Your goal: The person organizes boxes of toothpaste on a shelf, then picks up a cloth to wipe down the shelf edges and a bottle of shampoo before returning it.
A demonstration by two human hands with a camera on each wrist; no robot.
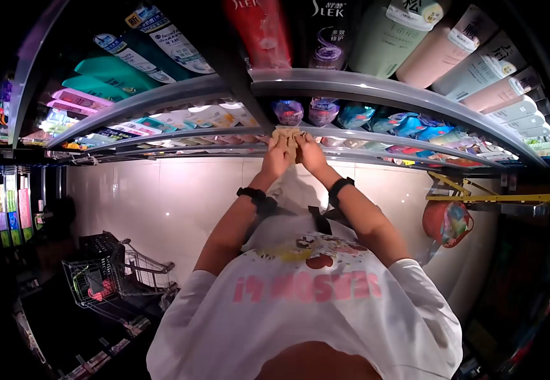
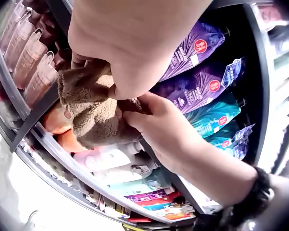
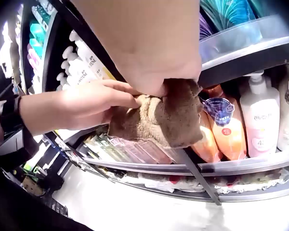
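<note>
A brown cloth (image 2: 94, 108) hangs bunched between both hands, in front of the shelf edge. My left hand (image 1: 277, 156) pinches one side of it and my right hand (image 1: 310, 155) grips the other, the two close together. In the left wrist view, the left hand (image 2: 130, 53) is large at the top and the right hand (image 2: 166, 127) comes in from the lower right. In the right wrist view the cloth (image 3: 159, 120) drapes below the fingers, its lower edge loose; some fingertips are hidden in its folds.
Shelves (image 1: 351, 79) of bottles run across the front, with purple pouches (image 2: 197, 89) behind the hands and orange bottles (image 3: 229, 127) near the cloth. A shopping cart (image 1: 116, 272) stands at the lower left. A red basket (image 1: 447, 223) and a yellow frame (image 1: 503, 198) are at the right.
</note>
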